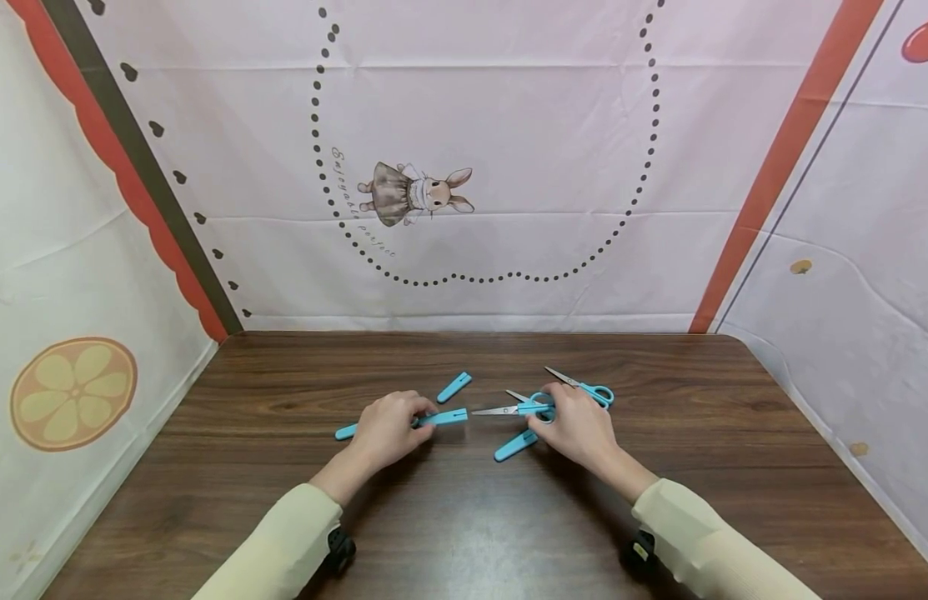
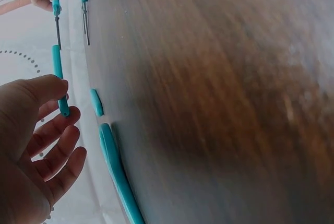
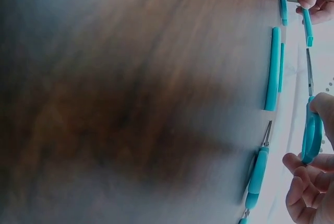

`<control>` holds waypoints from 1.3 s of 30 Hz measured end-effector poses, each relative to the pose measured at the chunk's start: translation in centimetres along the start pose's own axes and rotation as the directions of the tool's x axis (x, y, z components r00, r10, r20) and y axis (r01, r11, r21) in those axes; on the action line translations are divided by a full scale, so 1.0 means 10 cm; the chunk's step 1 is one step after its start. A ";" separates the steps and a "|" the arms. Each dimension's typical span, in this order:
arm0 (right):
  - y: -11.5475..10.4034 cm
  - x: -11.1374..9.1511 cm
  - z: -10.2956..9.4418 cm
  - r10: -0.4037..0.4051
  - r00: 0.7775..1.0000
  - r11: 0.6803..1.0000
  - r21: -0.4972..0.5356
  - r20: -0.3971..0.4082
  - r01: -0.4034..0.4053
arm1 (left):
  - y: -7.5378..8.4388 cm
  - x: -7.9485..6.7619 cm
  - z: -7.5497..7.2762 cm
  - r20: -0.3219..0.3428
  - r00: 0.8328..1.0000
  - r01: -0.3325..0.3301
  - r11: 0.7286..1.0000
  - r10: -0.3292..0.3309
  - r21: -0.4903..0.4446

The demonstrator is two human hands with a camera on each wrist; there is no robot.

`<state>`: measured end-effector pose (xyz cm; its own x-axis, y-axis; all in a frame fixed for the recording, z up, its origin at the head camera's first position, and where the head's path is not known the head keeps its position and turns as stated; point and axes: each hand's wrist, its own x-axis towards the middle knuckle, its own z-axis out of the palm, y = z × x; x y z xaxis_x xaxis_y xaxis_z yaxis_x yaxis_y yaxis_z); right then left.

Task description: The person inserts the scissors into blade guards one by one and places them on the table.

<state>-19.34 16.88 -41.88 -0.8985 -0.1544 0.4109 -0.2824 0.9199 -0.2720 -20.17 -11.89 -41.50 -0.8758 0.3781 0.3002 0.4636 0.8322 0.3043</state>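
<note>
While a person's L hand [image 1: 392, 427] pinches a blue sheath [image 1: 447, 417] btwn thumb and fingers above the brown table [image 1: 464, 525], the R hand [image 1: 581, 423] grips scissors [image 1: 497, 411] by the blue handles, blades closed, tips just short of the sheath's mouth. Step in hand, by the look of it: lining up blades w/ sheath; next move prob. calls for a straight, level push. Two more pairs [image 1: 587, 388] lie nr the R hand; loose sheaths [image 1: 454, 387] rest nearby.
</note>
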 end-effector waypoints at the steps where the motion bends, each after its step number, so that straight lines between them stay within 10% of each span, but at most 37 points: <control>1: 0.00 0.00 0.00 0.000 1.000 1.000 0.002 0.000 0.000 | 0.00 0.00 0.00 0.001 1.000 0.000 1.000 0.000 -0.001; 39: -0.15 -0.01 0.02 0.013 0.999 0.999 0.051 0.034 -0.014 | 0.08 0.03 0.01 0.014 0.999 -0.036 0.999 0.036 0.000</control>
<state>-18.86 15.40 -41.70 -0.9129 -0.1547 0.3778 -0.2862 0.9025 -0.3220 -20.07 -11.03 -41.24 -0.8602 0.4134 0.2987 0.4949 0.8179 0.2933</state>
